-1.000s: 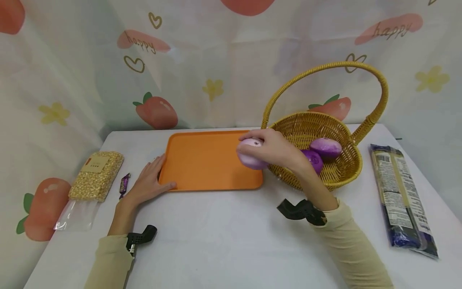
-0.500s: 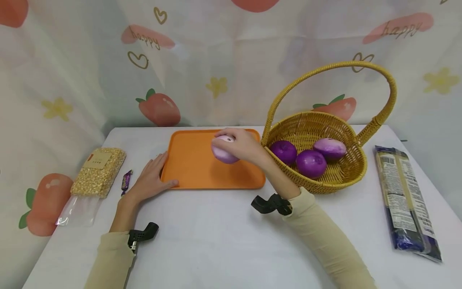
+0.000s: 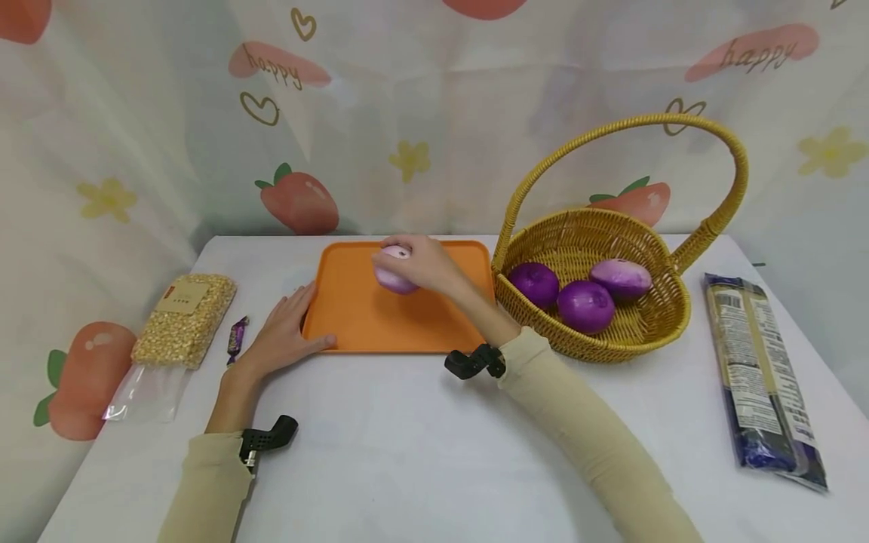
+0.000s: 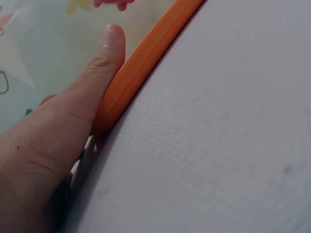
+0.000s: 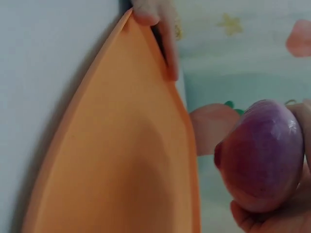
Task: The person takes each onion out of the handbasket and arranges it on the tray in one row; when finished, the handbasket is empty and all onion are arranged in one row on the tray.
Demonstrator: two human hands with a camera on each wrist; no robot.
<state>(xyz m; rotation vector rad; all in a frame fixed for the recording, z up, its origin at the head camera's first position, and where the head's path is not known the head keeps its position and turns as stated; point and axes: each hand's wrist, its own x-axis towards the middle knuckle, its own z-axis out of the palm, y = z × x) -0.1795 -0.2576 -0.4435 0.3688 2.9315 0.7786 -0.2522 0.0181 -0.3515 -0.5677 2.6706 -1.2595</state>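
Observation:
My right hand (image 3: pixel 429 264) grips a purple onion (image 3: pixel 392 283) above the orange tray (image 3: pixel 360 328), near the middle of it. In the right wrist view the onion (image 5: pixel 262 155) shows shiny skin, with fingers curled round its far side, and the tray (image 5: pixel 107 145) lies apart from it. My left hand (image 3: pixel 281 338) rests at the left end of the tray, fingers along the side and thumb extended at the front corner. The thumb (image 4: pixel 109 48) lies against the tray's rim (image 4: pixel 141 63) in the left wrist view.
A wicker basket (image 3: pixel 668 320) with a tall handle stands to the right, holding a dark onion (image 3: pixel 534 285), another onion (image 3: pixel 586 307) and a paler onion (image 3: pixel 621 279). A bag of yellow kernels (image 3: pixel 183 320) and a wrapped candy (image 3: pixel 236 339) lie left. A long packet (image 3: pixel 763 377) lies far right.
My right hand has carried the onion leftward from the basket's rim to above the middle of the tray. The left hand has stayed at the tray's left end.

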